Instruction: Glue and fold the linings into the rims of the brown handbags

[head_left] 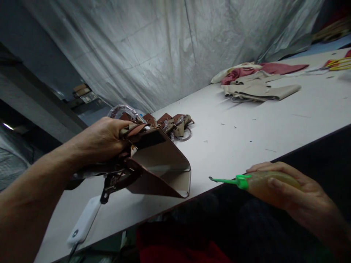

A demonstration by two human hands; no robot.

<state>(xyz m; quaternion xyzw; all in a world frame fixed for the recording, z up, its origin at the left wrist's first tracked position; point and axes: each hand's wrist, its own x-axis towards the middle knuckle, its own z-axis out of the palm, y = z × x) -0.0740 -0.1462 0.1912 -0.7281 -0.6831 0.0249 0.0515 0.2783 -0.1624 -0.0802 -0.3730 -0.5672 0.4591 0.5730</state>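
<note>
My left hand (108, 140) is closed around the gathered top of a brown handbag (161, 164). The bag is tipped on its side above the table, and its pale lining faces me. A dark strap with a buckle hangs below my left wrist. In my right hand (301, 193) is a squeeze bottle (265, 186) of amber liquid, gripped by its body. Its thin green nozzle points left toward the bag, with a dark tip, and stays apart from it.
Several more brown bags (178, 126) lie behind the held one. Beige and pink pieces (260, 86) are piled at the back right, near yellow-handled scissors (338, 64). A white power strip (85, 221) with a cord rests at the front left. Plastic sheeting (170, 44) hangs behind the white table (236, 142).
</note>
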